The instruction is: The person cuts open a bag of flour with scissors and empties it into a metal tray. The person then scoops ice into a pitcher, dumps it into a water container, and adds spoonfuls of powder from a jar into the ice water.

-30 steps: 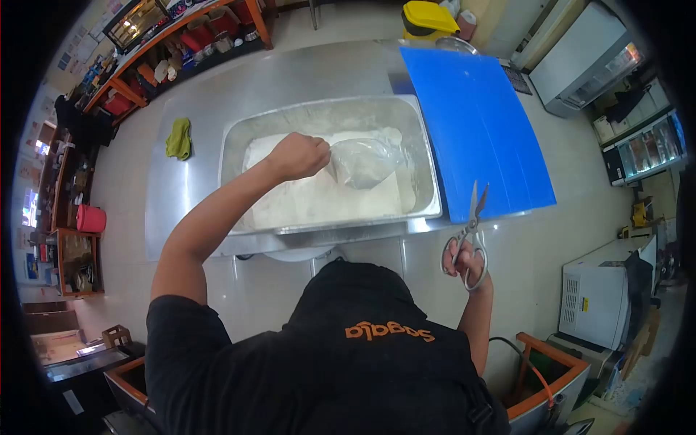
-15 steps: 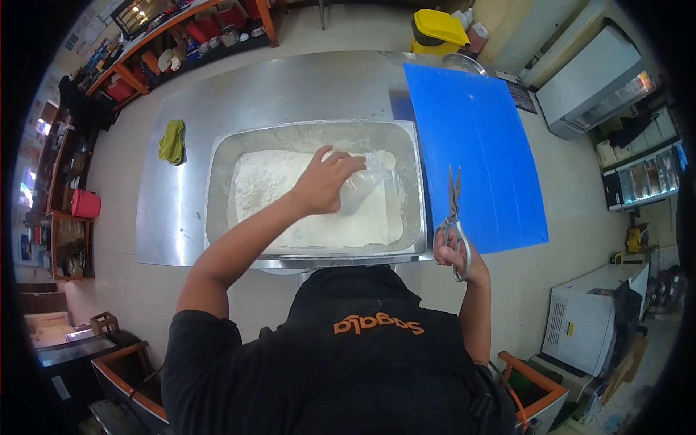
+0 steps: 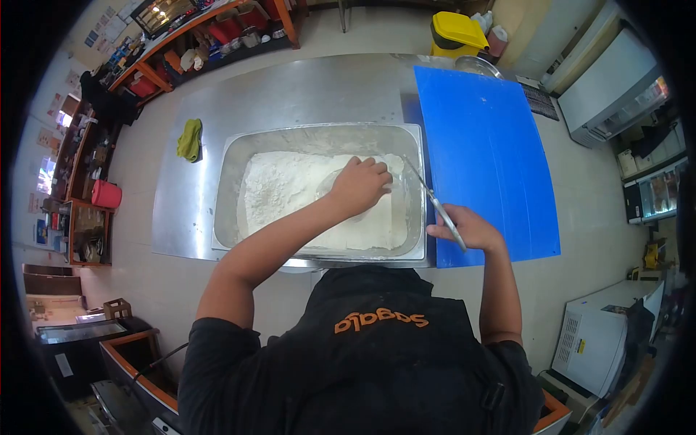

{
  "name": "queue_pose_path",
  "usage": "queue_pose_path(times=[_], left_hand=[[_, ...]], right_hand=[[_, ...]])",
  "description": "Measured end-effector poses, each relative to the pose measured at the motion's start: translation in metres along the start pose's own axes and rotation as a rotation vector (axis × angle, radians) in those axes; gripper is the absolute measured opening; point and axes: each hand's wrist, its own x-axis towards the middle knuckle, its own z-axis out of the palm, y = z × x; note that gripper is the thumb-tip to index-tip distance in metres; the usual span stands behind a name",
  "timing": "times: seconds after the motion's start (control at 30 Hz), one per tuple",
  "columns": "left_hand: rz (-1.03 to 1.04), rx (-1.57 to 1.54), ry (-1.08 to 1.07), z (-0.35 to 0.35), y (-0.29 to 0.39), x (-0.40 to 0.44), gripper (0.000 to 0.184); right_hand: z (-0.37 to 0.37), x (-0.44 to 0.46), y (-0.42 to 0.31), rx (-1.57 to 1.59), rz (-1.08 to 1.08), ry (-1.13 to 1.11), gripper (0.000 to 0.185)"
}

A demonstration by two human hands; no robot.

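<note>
A deep metal pan [image 3: 230, 181] holds white flour-like powder [image 3: 279, 185], lumpy on its left side and smoother on the right. My left hand [image 3: 362, 187] is over the powder with its fingers curled down. It grips what looks like a clear plastic bag [image 3: 328, 186], mostly hidden beneath the palm. In my right hand [image 3: 470, 226] is a pair of metal scissors [image 3: 444, 212], seen nearly edge-on. Their blades reach over the pan's right rim, pointing up and left toward the left hand.
The pan stands on a steel table [image 3: 181, 217]. A blue board [image 3: 493, 159] lies to its right, and a green cloth [image 3: 189, 140] to its left. Beyond the table are a yellow-lidded bin [image 3: 460, 32] and an orange shelf [image 3: 239, 29]. A white freezer [image 3: 598, 330] stands at right.
My right hand has raised and turned the scissors so their blades angle left over the pan's rim. My left hand has shifted slightly lower and right, its fingers more curled.
</note>
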Motion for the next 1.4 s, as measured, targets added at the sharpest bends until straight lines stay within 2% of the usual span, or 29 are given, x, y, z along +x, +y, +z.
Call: queue_pose_path(times=[0.03, 0.13, 0.23, 0.3, 0.4, 0.5, 0.7, 0.8, 0.9, 1.13, 1.23, 1.37, 1.4], left_hand=[[0.018, -0.001, -0.034, 0.004, -0.002, 0.003, 0.019], [0.007, -0.467, 0.169, -0.009, -0.021, 0.001, 0.009], [-0.096, -0.681, 0.067, -0.040, -0.036, -0.008, 0.008], [-0.149, -0.673, 0.004, -0.056, -0.041, -0.013, 0.008], [-0.172, -0.683, -0.021, -0.068, -0.044, -0.016, 0.010], [-0.132, -0.701, 0.003, -0.067, -0.044, -0.024, 0.012], [-0.043, -0.542, 0.101, -0.078, -0.040, -0.031, 0.013], [-0.078, -0.556, 0.136, -0.080, -0.046, -0.037, 0.013], [-0.192, -0.635, 0.200, -0.074, -0.047, -0.043, 0.012], [-0.295, -0.790, 0.226, -0.062, -0.040, -0.034, 0.008], [-0.324, -0.888, 0.384, -0.051, -0.057, -0.039, 0.005], [-0.523, -1.453, 0.635, -0.047, -0.068, -0.050, 0.012], [-0.513, -1.579, 0.631, -0.053, -0.067, -0.054, 0.018]], right_hand=[[-0.005, 0.000, -0.001, -0.100, 0.008, 0.010, 0.059], [-0.018, -0.004, -0.008, -0.384, 0.046, 0.043, 0.081], [-0.023, -0.006, -0.018, -0.630, 0.090, 0.027, 0.102], [-0.026, 0.002, -0.037, -0.793, 0.082, -0.022, 0.111], [-0.024, 0.019, -0.066, -1.040, 0.022, -0.035, 0.113], [-0.016, 0.037, -0.084, -1.113, -0.064, -0.058, 0.108], [0.007, 0.054, -0.121, -1.274, -0.147, -0.076, 0.100], [0.010, 0.058, -0.136, -1.287, -0.129, -0.164, 0.090], [0.017, 0.067, -0.125, -1.326, -0.324, -0.117, 0.081], [0.034, 0.099, -0.130, -1.377, -0.383, -0.085, 0.073], [0.023, 0.106, -0.122, -1.224, -0.417, -0.086, 0.071], [-0.006, 0.072, -0.101, -1.082, -0.212, -0.071, 0.074], [-0.014, 0.059, -0.088, -1.018, -0.187, -0.043, 0.075]])
